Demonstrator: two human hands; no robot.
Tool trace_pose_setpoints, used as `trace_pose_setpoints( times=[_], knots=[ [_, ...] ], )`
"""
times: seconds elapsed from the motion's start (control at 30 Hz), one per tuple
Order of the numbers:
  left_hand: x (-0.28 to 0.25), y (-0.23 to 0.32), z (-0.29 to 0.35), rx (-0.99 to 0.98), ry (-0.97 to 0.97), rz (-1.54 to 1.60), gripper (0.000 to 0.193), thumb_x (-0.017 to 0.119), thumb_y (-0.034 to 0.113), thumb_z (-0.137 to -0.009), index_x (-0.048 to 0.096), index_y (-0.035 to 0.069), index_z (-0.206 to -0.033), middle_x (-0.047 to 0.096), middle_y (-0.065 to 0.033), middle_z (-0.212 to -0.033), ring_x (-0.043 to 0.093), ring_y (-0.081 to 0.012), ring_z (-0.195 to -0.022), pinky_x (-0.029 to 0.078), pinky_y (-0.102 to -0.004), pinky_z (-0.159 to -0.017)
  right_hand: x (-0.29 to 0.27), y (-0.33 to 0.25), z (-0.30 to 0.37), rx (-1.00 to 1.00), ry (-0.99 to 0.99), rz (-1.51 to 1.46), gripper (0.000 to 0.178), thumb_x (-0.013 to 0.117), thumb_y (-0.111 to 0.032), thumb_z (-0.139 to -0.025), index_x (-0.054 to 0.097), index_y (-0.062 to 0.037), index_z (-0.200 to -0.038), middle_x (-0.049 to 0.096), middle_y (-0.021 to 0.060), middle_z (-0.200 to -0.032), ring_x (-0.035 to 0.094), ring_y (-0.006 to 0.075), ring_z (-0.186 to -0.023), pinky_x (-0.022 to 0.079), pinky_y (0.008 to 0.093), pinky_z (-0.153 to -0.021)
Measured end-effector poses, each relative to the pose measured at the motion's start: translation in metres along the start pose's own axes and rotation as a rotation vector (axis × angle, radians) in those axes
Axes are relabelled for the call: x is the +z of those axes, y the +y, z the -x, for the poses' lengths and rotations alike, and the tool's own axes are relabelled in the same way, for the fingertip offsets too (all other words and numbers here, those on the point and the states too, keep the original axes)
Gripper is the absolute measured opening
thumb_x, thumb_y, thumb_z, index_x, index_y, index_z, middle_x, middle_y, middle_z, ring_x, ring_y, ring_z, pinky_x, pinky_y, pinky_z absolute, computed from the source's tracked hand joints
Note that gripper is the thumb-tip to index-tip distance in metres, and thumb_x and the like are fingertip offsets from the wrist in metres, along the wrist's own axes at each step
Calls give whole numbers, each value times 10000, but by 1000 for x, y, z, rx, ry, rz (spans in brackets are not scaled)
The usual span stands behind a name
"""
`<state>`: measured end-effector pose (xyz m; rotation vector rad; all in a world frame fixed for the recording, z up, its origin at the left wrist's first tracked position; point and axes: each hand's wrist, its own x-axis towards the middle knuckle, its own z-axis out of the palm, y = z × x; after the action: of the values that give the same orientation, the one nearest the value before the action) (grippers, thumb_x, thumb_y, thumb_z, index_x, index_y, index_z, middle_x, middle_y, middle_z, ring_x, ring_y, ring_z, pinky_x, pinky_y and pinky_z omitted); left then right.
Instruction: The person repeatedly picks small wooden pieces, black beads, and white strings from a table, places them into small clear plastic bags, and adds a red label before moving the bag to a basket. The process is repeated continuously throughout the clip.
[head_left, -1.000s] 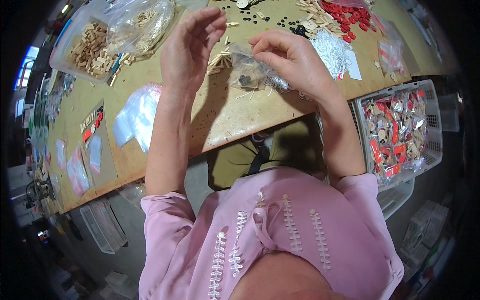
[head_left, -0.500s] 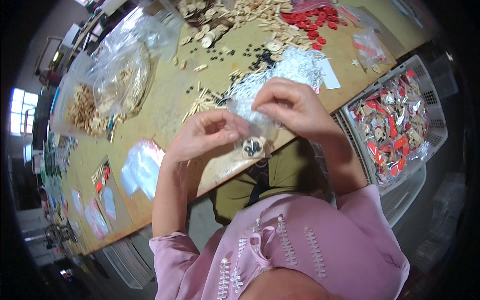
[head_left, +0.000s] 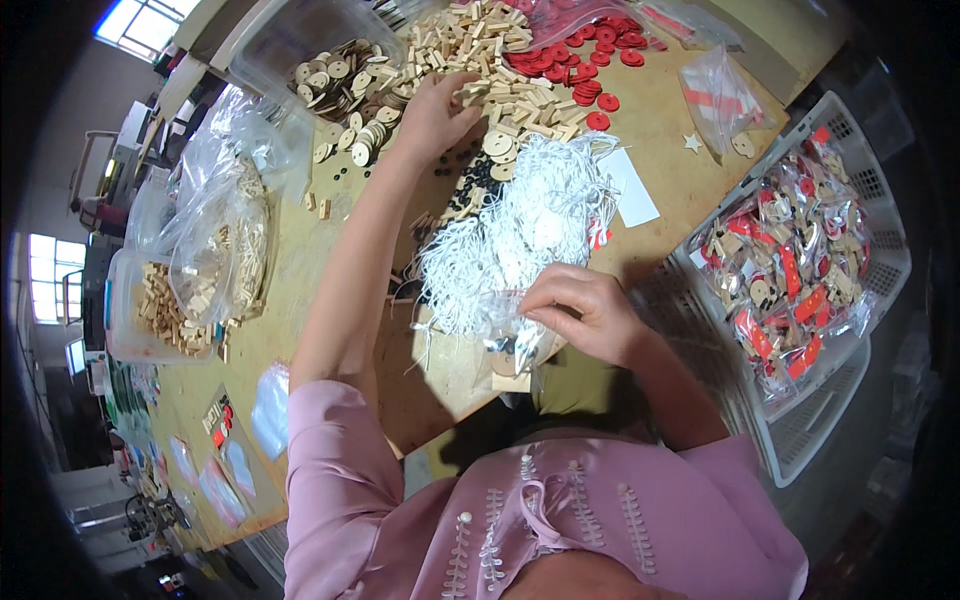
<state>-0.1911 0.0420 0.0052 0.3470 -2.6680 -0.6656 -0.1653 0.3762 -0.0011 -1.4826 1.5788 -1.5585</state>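
Note:
My left hand (head_left: 435, 115) reaches over the far pile of small wooden blocks (head_left: 530, 100). Its thumb and fingers are apart at the edge of the pile, and I see nothing held in them. Close to my body, my right hand (head_left: 583, 308) pinches the top of a small clear plastic bag (head_left: 512, 340). In that bag are a round wooden disc, a pale wooden block and small black pieces. Just beyond the bag lies a heap of white strings (head_left: 540, 210).
Wooden discs (head_left: 340, 75) and red discs (head_left: 590, 60) lie at the far side. A tub of wooden pieces (head_left: 165, 300) stands left, near clear bags (head_left: 272, 405). To the right, a grey crate (head_left: 885, 210) holds filled bags. A white card (head_left: 630, 190) lies beside the strings.
My left hand has left the bag and moved far forward to the wooden blocks. My right hand still holds the bag, now lower in the view. The view has shifted.

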Motion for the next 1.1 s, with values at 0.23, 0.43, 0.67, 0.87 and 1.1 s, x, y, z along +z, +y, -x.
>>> trace_pose_setpoints(
  times=[0.23,0.43,0.67,0.87,1.1],
  knots=[
    [12,-26,-29,-49,-134,34,326,779,230,-880,688,94,-1161,666,-129,-1100,705,-268,-947,559,-372,-885,-4,4,1,-8,-2,-43,82,735,-17,-898,715,-26,-976,693,87,-941,693,230,-856,546,321,-747],
    [-7,-12,4,-128,-150,10,273,790,169,-882,655,13,-1061,722,-61,-967,695,-175,-879,552,-321,-802,0,-1,1,-56,14,-1,98,724,7,-892,701,-11,-986,674,107,-955,684,256,-879,547,340,-759],
    [-29,-2,44,-142,-52,122,325,814,221,-868,654,29,-1076,711,-53,-942,671,-123,-816,545,-288,-748,2,-38,1,-79,58,108,110,727,41,-879,716,-7,-977,664,101,-983,677,225,-917,538,318,-792],
    [-89,93,127,-13,-175,658,290,790,37,-853,669,32,-1117,696,8,-1027,648,-76,-885,539,-242,-807,-5,-55,-9,-105,22,239,103,748,13,-854,713,-15,-946,668,111,-1045,672,233,-983,531,330,-859],
    [-134,144,177,329,-303,313,318,784,57,-782,708,93,-1088,693,-24,-1030,658,-174,-946,530,-301,-789,8,-75,-24,-115,-71,195,123,734,28,-853,716,-35,-958,639,86,-1137,646,227,-1046,518,323,-893]
  ],
)
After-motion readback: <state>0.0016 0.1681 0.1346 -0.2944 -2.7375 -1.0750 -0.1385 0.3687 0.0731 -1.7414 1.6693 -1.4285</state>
